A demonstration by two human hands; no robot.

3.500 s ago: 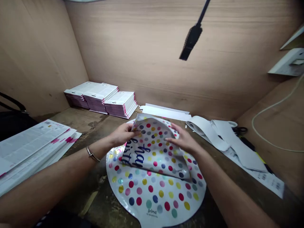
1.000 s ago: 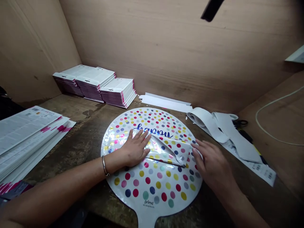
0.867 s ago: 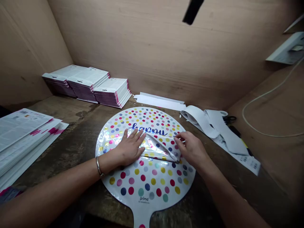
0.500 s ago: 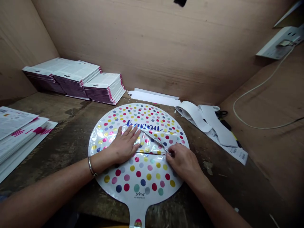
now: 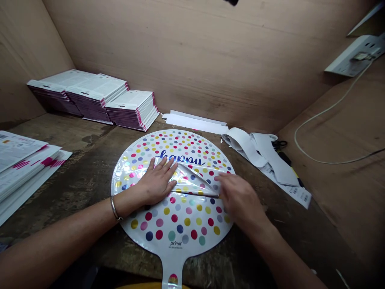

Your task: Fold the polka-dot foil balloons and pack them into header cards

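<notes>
White round shiny-film balloon with multicoloured dots (image 5: pixel 180 212) lies flat on the worn dark-brown table (image 5: pixel 90 160), neck pointing to the near side. Film is folded over across its middle, with a slanting crease on the right half; blue script lettering sits just beyond the fold, partly covered

Hands: left hand (image 5: pixel 158 182) flat, palm down, fingers spread, on balloon's left-centre; silver metal bracelet (image 5: pixel 114 208) on that wrist. Right hand (image 5: pixel 240 198) at balloon's right side, fingers bent by the fold's right end; motion blur, can't tell if it's pinching film

Around balloon: neat stacks of white printed cards with pink edges (image 5: pixel 90 96) beyond and left; looser pile of white printed sheets (image 5: pixel 24 164) well left; flat white paper strips (image 5: pixel 195 122) just beyond; curled white paper band (image 5: pixel 255 148) beyond and right
</notes>
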